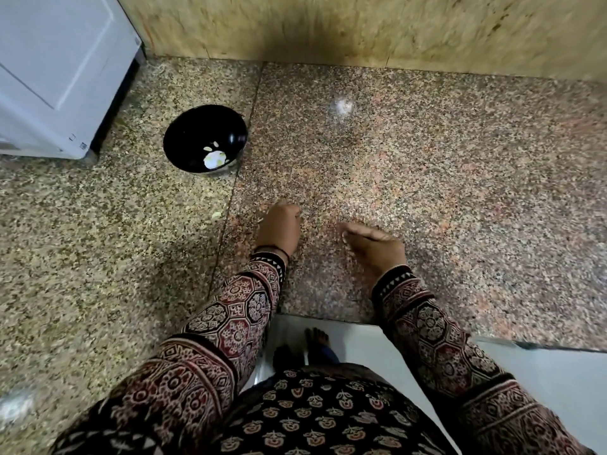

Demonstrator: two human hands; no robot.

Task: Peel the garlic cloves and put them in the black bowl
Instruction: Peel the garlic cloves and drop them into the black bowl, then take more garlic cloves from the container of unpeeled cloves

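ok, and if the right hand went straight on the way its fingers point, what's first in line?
Probably the left hand: the right hand points its fingers leftward at it, with only bare counter between. The view is blurred, so relative height is unclear.

The black bowl point(193, 126) is sitting upright on the table point(427, 159), in its left half, nearer the back edge than the front edge. It is round and glossy, with its mouth facing up. Pale garlic cloves point(215, 159) are lying at its bottom: 1 larger whitish cluster with 2 smaller pieces just beside it. 1 small pale bit point(216, 215) is lying on the table in front of the bowl, apart from it, too blurred to tell whether it is clove or peel.
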